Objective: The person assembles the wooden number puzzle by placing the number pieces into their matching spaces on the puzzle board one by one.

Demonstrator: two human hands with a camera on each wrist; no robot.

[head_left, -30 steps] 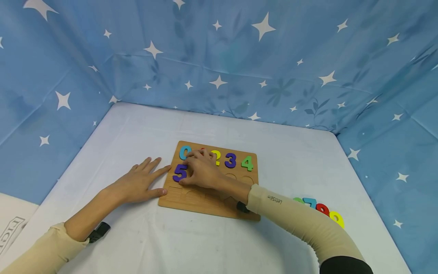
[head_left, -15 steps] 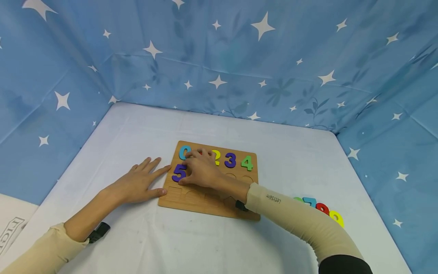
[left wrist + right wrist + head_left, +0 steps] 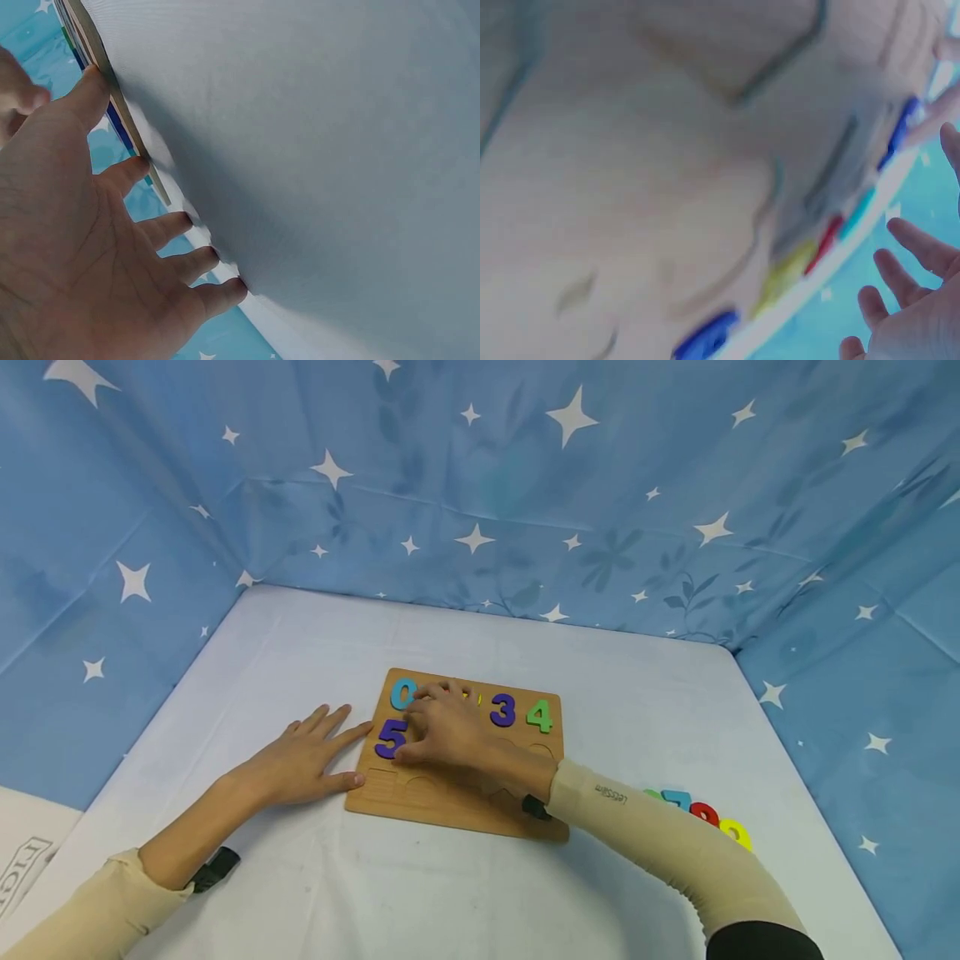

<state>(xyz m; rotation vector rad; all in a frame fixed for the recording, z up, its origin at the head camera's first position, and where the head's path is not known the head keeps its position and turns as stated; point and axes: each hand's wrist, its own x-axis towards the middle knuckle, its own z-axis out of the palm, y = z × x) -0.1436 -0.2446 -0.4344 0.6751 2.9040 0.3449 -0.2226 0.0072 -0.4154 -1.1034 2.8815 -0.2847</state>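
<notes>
A wooden number board (image 3: 427, 814) lies on the white tabletop. The purple 5 (image 3: 392, 740) sits in its middle row at the left. My right hand (image 3: 448, 731) hovers low over the board just right of the 5, its fingers loosely bent and spread. In the right wrist view those fingers stand apart with nothing between them. My left hand (image 3: 307, 764) rests on the table, thumb and index finger at the board's left edge. Along the top row are the blue 0 (image 3: 396, 693), a partly covered yellow 2 (image 3: 477, 699), the purple 3 (image 3: 511, 711) and the green 4 (image 3: 542, 717).
Several loose number pieces lie right of the board: a partly covered green one (image 3: 653, 794), a blue 7 (image 3: 677, 799), a red one (image 3: 704, 814) and a yellow one (image 3: 737, 834). My right forearm crosses in front of them. A blue star-patterned curtain (image 3: 480, 485) surrounds the table.
My right hand has shifted slightly right, away from the purple 5, and now covers more of the yellow 2. My left hand stays in place.
</notes>
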